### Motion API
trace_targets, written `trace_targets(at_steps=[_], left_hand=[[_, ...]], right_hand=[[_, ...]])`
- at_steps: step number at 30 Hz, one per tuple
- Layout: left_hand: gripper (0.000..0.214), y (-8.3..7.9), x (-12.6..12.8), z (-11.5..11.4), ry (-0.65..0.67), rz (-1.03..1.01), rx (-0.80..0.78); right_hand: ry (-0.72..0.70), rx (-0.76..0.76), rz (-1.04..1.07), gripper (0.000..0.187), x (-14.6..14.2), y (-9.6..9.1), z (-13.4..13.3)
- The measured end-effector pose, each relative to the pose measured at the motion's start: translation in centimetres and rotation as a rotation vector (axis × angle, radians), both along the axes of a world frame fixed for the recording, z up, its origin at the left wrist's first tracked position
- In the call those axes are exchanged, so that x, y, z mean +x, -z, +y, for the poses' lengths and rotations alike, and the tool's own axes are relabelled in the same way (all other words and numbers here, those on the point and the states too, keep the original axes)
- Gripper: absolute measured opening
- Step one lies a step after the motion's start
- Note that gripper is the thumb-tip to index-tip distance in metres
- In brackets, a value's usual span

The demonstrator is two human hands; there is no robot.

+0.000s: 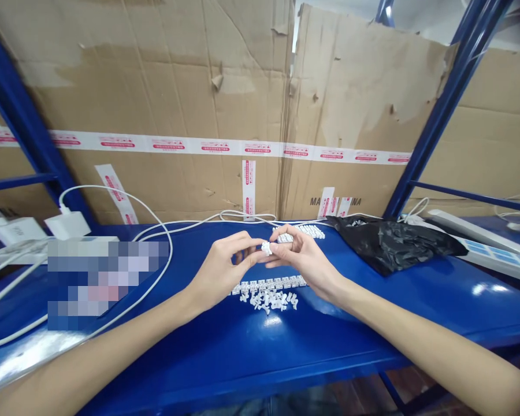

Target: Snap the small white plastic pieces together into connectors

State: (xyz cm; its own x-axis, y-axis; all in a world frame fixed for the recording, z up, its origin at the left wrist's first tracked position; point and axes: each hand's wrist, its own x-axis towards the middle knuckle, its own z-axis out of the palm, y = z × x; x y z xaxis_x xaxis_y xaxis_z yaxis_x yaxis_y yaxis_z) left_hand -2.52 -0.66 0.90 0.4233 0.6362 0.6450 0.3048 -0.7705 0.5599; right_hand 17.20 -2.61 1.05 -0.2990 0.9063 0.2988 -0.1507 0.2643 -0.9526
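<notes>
My left hand [225, 263] and my right hand [301, 257] meet above the blue table [372, 312]. Between their pinched fingertips sits a small white plastic part [266, 248], touched by both hands. Below the hands lies a row of joined white parts [268, 284] with a loose heap of small white pieces [271, 299] in front of it. Another row of white parts [303, 232] lies behind my right hand.
A black plastic bag [394, 242] lies at the right rear. White cables [156, 242] loop across the left side, near a white charger [67, 224]. A power strip [494, 251] lies far right. Cardboard sheets [199, 104] and blue rack posts [437, 110] stand behind.
</notes>
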Motion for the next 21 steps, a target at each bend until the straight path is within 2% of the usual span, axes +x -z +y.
trace_targets(at_steps=[5,7,10,12,15,18,21], left_hand=[[0.023,-0.5,0.1,0.0,0.206,-0.166,-0.412],[0.025,-0.4,0.0,0.1,0.242,-0.182,-0.483],[0.026,-0.4,0.0,0.2,0.250,-0.180,-0.510],[0.025,-0.3,0.1,0.0,0.222,-0.174,-0.460],[0.028,-0.4,0.2,-0.3,0.133,-0.123,-0.260],[0.013,-0.5,0.1,-0.7,0.041,-0.005,-0.037],[0.013,-0.7,-0.1,-0.9,0.015,0.056,0.120]], right_hand=[[-0.004,0.338,-0.225,0.026,0.4,-0.2,0.0],[0.042,0.416,-0.322,0.027,0.7,-0.2,0.0],[0.139,0.460,-0.356,0.028,0.8,-0.2,-0.1],[0.197,0.477,-0.339,0.026,0.7,-0.2,-0.1],[0.225,0.467,-0.321,0.024,0.6,-0.1,-0.1],[0.180,0.411,-0.296,0.025,0.6,-0.2,-0.2],[0.102,0.320,-0.259,0.027,0.6,-0.5,-0.4]])
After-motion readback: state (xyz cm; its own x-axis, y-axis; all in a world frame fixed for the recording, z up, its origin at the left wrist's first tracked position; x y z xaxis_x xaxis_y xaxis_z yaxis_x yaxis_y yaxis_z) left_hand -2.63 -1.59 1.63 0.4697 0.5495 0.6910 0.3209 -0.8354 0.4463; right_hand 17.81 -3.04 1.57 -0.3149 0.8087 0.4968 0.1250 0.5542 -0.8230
